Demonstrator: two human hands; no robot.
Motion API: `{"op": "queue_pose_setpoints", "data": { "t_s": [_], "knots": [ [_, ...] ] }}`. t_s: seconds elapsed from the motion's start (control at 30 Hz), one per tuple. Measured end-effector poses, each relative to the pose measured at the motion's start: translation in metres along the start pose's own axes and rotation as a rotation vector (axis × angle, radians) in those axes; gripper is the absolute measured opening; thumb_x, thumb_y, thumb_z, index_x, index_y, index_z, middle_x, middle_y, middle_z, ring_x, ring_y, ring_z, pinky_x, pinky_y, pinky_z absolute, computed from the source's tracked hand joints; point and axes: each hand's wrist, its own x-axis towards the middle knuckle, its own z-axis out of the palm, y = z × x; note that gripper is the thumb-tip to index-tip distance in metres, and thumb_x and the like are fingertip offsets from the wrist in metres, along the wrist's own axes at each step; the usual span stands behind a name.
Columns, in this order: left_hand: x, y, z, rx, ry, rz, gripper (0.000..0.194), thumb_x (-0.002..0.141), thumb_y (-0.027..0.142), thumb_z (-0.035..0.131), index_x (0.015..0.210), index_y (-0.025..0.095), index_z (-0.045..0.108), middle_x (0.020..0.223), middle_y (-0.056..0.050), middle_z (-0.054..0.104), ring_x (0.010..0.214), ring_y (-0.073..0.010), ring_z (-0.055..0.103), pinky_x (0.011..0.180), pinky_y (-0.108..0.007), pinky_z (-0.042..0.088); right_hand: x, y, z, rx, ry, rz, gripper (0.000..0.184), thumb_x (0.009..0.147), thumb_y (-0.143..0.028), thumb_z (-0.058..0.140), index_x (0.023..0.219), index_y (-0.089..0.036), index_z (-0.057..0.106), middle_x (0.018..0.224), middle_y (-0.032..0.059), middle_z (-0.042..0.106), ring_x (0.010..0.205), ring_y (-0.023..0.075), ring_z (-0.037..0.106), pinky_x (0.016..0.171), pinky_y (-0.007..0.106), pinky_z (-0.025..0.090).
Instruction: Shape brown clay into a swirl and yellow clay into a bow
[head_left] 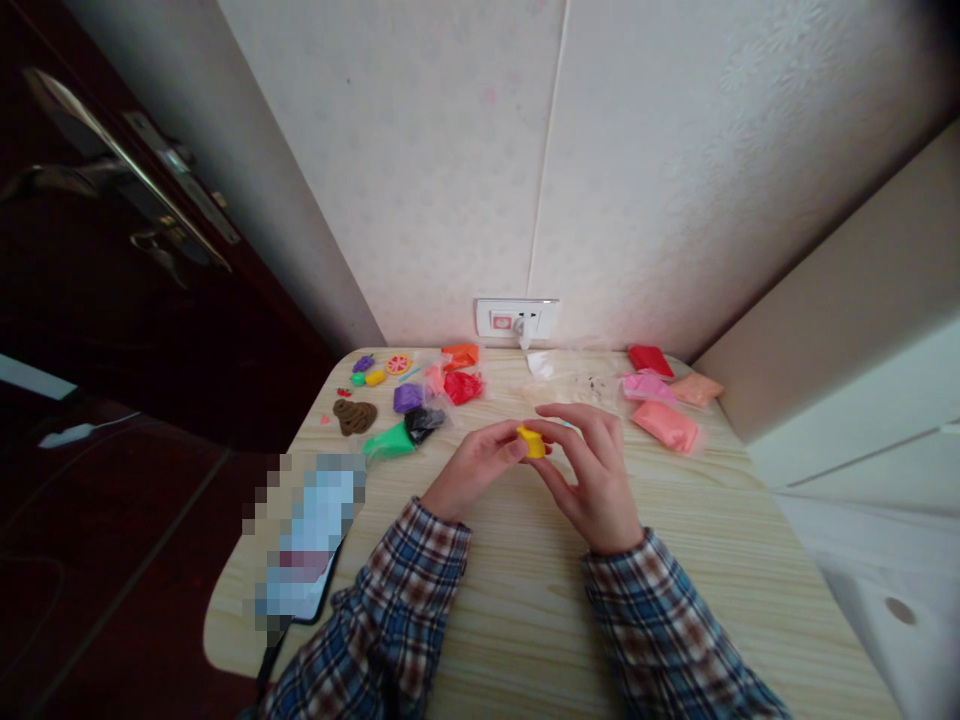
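Note:
A small yellow lump of what looks like modelling clay (532, 442) is held above the table between both hands. My left hand (484, 462) pinches its left side between thumb and fingers. On the other side, the fingers of my right hand (592, 470) curl around it, thumb below and index finger along the top edge. Part of the lump is hidden behind the fingers. Beyond the hands lies a clear plastic sheet or bag (570, 385) with a white piece (539, 365) at its left.
Bagged clay lies at left, including green (390, 440), purple (409, 398) and red (463, 387), and at right, including pink (667, 425). Small shaped pieces include a brown coil (355, 417) and a citrus slice (398, 365). A phone (311, 545) lies front left. A wall socket (517, 318) is behind.

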Motion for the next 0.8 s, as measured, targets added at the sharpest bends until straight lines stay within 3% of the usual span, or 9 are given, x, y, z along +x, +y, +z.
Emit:
{"op": "queue_pose_setpoints", "data": {
  "t_s": [0.3, 0.53, 0.8],
  "knots": [
    [0.0001, -0.0044, -0.0031, -0.043, 0.050, -0.022, 0.032, 0.076, 0.043, 0.067, 0.088, 0.013, 0.070, 0.086, -0.006, 0.068, 0.087, -0.0183, 0.059, 0.085, -0.028, 0.044, 0.0027, -0.0045, -0.0011, 0.002, -0.050, -0.061, 0.030, 0.089, -0.025, 0.054, 0.119, -0.023, 0.054, 0.114, 0.0104, 0.059, 0.105, 0.0251, 0.052, 0.088, 0.042, 0.043],
    [0.0009, -0.0042, -0.0017, -0.108, 0.020, -0.032, 0.038, 0.071, 0.046, 0.071, 0.090, 0.013, 0.068, 0.084, -0.006, 0.068, 0.082, -0.0173, 0.060, 0.081, -0.028, 0.045, 0.0027, -0.0043, -0.0016, 0.003, -0.027, -0.061, 0.031, 0.088, -0.023, 0.055, 0.119, -0.022, 0.053, 0.112, 0.0100, 0.059, 0.103, 0.0240, 0.051, 0.087, 0.040, 0.042],
    [-0.0005, -0.0053, -0.0013, -0.085, -0.041, -0.075, 0.045, 0.077, 0.053, 0.062, 0.096, 0.013, 0.068, 0.089, -0.008, 0.068, 0.087, -0.0207, 0.062, 0.085, -0.032, 0.045, 0.0027, -0.0036, -0.0012, 0.022, -0.047, -0.042, 0.033, 0.088, -0.023, 0.053, 0.121, -0.024, 0.053, 0.115, 0.0103, 0.058, 0.105, 0.0255, 0.051, 0.088, 0.044, 0.043]
  ]
}}
